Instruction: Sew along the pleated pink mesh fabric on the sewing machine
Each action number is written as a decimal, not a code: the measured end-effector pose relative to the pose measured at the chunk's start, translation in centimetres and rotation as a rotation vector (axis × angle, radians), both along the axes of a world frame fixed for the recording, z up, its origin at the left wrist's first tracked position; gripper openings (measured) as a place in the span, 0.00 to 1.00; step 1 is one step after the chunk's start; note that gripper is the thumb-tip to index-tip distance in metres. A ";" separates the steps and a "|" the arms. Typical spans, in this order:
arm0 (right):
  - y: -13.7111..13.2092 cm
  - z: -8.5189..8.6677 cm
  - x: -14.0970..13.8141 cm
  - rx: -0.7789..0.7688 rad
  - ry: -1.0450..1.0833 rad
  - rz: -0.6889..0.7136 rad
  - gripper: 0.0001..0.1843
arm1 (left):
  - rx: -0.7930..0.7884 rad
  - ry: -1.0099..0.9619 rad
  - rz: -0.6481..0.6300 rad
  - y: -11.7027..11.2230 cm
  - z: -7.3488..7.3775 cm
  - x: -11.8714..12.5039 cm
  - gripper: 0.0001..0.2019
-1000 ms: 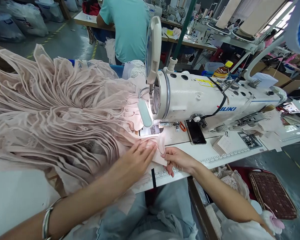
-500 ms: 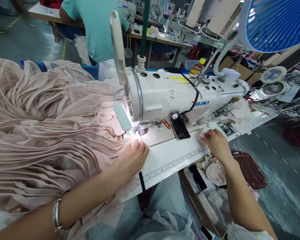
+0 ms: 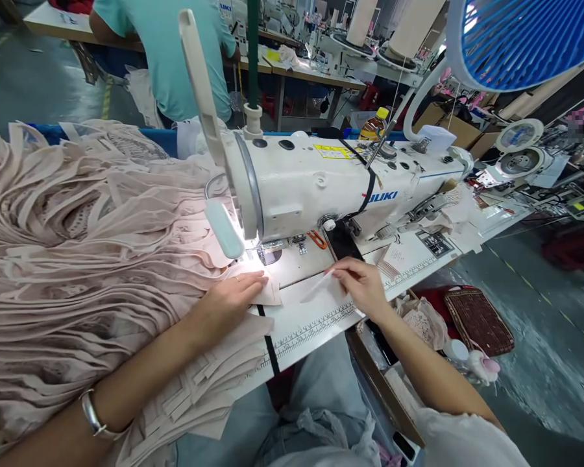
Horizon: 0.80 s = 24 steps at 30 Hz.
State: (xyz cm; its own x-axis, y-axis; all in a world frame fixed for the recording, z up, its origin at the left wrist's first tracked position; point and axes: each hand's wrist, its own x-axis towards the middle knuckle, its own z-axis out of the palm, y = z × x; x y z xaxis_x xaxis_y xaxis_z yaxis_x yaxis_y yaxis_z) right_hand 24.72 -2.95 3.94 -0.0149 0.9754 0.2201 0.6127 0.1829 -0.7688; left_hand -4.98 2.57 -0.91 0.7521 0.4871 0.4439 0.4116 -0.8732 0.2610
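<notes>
My left hand (image 3: 231, 298) lies with its fingers stretched flat over a pale pink fabric piece (image 3: 271, 293), just in front of the sewing machine's (image 3: 292, 181) lit needle area. The thumb is hidden. My right hand (image 3: 363, 285) pinches a small thin white piece (image 3: 318, 288) between thumb and fingers, held over the machine bed's front edge; I cannot tell whether it is cloth or paper. A printed ruler tape (image 3: 316, 331) runs along the table edge below. To the right lies a small stack of pale pieces (image 3: 392, 263).
A large heap of pale pink fabric (image 3: 92, 259) covers the left side. A dark phone (image 3: 345, 243) and an orange clip (image 3: 317, 240) lie under the machine arm. A blue fan (image 3: 525, 45) hangs upper right. A box (image 3: 409, 415) sits below; a co-worker in a teal shirt (image 3: 170, 58) sits ahead.
My right hand has come left from the small stack, now with a thin white piece in its fingers. My left hand has shifted slightly left and flattened on the fabric. The view has turned slightly.
</notes>
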 end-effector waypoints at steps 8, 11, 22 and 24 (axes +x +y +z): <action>6.4 -2.9 -3.3 -0.103 -0.126 0.348 0.13 | -0.306 -0.081 0.054 0.7 -0.4 -0.5 0.19; 7.5 -3.5 -3.7 -0.038 -0.488 0.336 0.08 | -0.139 0.060 0.029 0.4 -0.7 -0.4 0.23; 4.4 -2.5 -7.9 0.016 -0.918 0.250 0.08 | 0.199 0.586 0.349 -3.9 2.1 4.6 0.23; 4.4 -2.2 -8.4 -0.023 -0.999 0.238 0.10 | 0.209 0.590 0.313 -3.4 2.2 4.3 0.22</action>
State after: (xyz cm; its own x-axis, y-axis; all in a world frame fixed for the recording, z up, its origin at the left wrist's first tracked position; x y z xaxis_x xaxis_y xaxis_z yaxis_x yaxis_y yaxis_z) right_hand 16.28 1.44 1.78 -0.3745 0.9270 -0.0177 0.9246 0.3749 0.0676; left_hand -0.70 -0.79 1.32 0.7343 0.6693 0.1129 0.6735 -0.6977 -0.2442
